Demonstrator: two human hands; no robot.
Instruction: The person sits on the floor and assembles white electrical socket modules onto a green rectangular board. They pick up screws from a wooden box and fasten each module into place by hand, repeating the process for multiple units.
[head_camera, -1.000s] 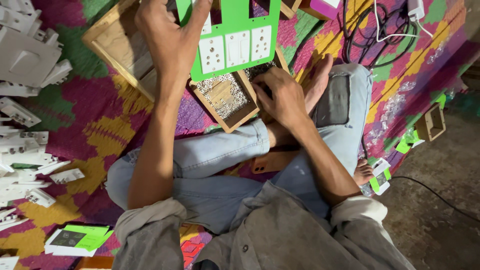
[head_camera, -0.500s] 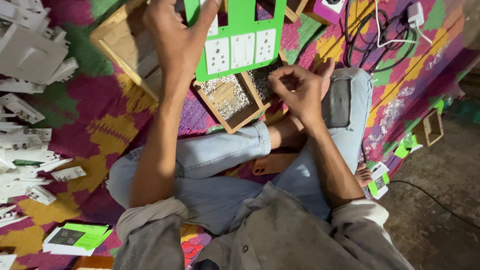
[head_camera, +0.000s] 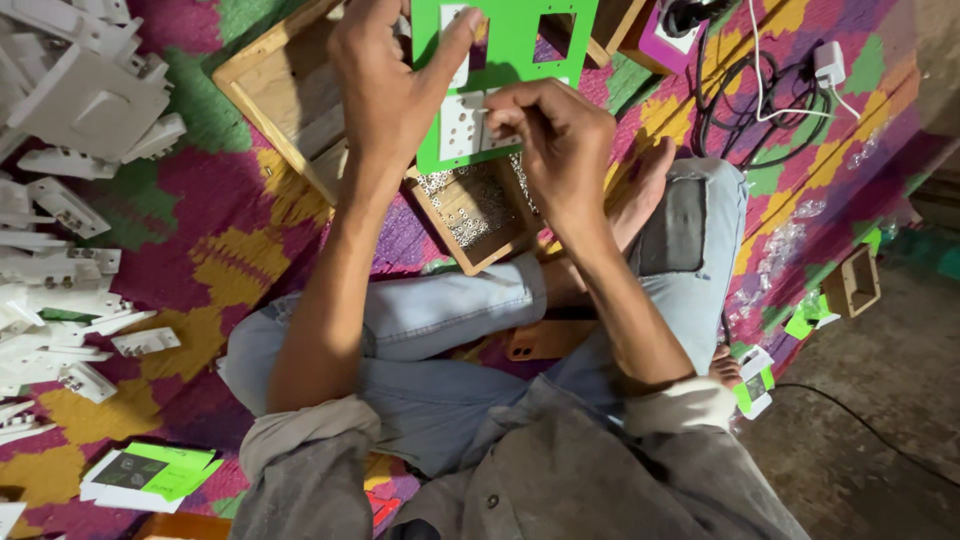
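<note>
My left hand (head_camera: 395, 85) grips a green switch plate (head_camera: 510, 75) with white socket modules set in it, held up over my crossed legs. My right hand (head_camera: 555, 135) is pinched at the plate's lower middle, fingertips on a white module; whatever small part sits between them is too small to make out. Just below the plate a small wooden box (head_camera: 475, 215) filled with small metal screws rests on the mat by my knee.
White plastic switch parts (head_camera: 60, 200) are piled on the colourful mat at the left. A larger wooden box (head_camera: 280, 95) lies behind my left arm. Black and white cables (head_camera: 760, 90) sit top right. An orange phone (head_camera: 545, 340) lies between my legs, green-white packets (head_camera: 145, 475) bottom left.
My right hand rose from the screw box up to the green plate's lower edge. The left hand kept hold of the plate.
</note>
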